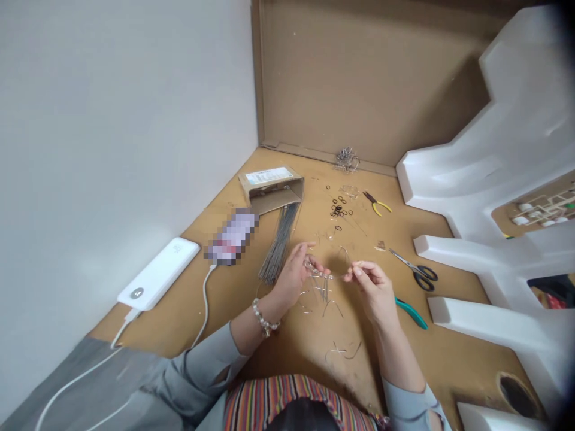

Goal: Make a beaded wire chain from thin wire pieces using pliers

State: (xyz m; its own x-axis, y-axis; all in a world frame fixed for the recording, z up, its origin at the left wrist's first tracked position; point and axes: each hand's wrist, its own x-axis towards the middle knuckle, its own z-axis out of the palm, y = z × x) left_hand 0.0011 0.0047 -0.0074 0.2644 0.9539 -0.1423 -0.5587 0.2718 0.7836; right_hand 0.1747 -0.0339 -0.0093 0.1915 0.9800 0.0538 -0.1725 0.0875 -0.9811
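Observation:
A short row of clear beads point(320, 273) on a thin strand runs from the fingers of my left hand point(294, 274), which is closed on it. To the right, my right hand point(372, 288) pinches the thin wire point(344, 277) that extends from the beads. Below both hands, several bent wire pieces point(332, 308) lie loose on the table. A bundle of straight grey wires point(277, 251) rests just left of my left hand. Teal-handled pliers point(412, 313) lie beside my right wrist, partly hidden by it.
Black-handled scissors point(417, 272) and yellow-handled pliers point(376, 203) lie to the right. Black rings point(338, 209), a wire tangle point(347, 160) and an open cardboard box point(274, 185) are farther back. A phone point(233, 236) and power bank point(159, 274) sit left; white foam point(462, 257) borders the right.

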